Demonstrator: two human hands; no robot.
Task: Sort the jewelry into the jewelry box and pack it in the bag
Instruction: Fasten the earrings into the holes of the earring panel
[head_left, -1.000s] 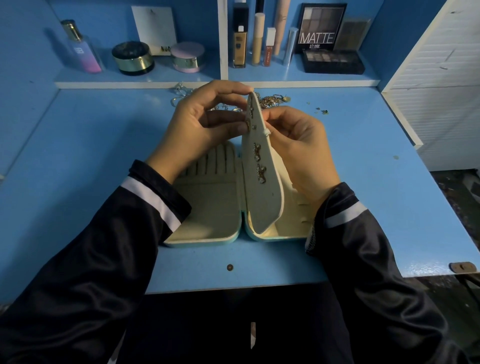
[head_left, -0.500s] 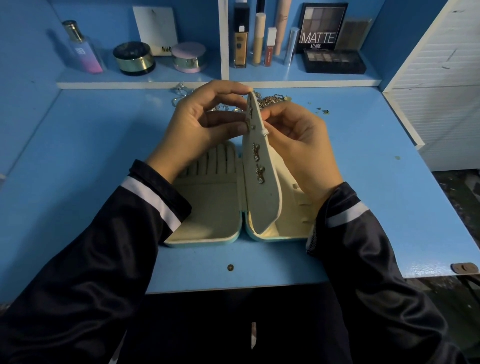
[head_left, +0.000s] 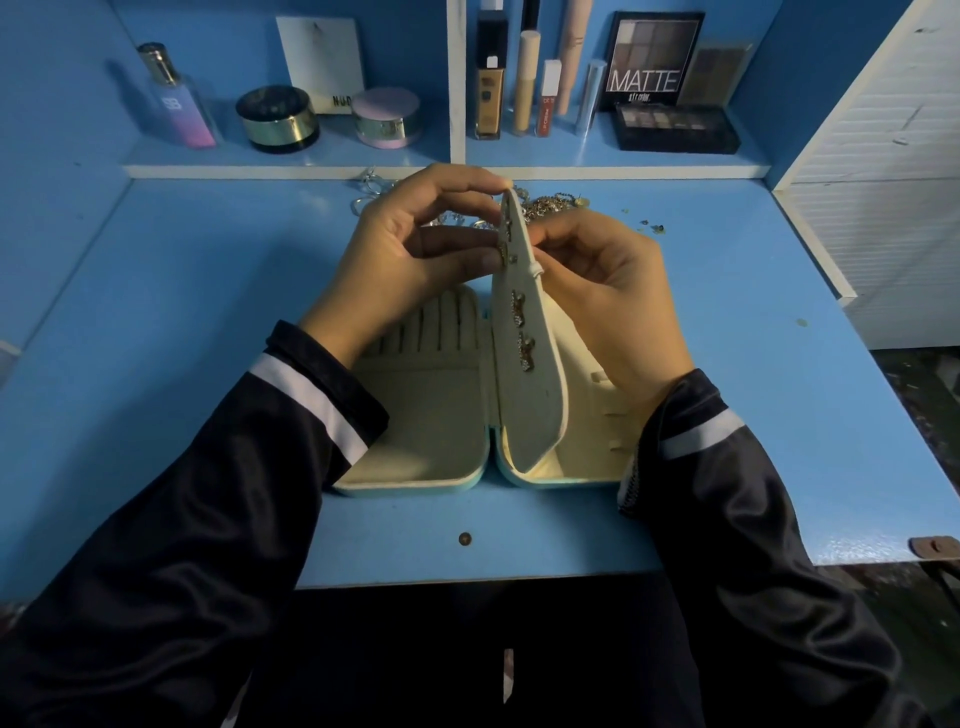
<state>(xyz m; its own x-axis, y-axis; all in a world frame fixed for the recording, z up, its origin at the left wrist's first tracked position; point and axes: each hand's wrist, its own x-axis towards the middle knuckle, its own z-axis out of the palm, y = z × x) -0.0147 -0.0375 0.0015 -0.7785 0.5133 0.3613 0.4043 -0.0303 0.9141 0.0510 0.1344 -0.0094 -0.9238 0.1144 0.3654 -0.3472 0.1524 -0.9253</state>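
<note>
Above the open jewelry box (head_left: 415, 431), our left hand (head_left: 400, 260) and right hand (head_left: 613, 291) pinch its upright earring panel (head_left: 530, 400).

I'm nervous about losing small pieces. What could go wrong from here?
1. The left hand holds the earring panel upright while the right hand pinches at its hidden back. A tiny fitting could slip and drop into the jewelry box or onto the table.
2. The pinned earrings lower down might be knocked loose if the panel flexes.
</note>
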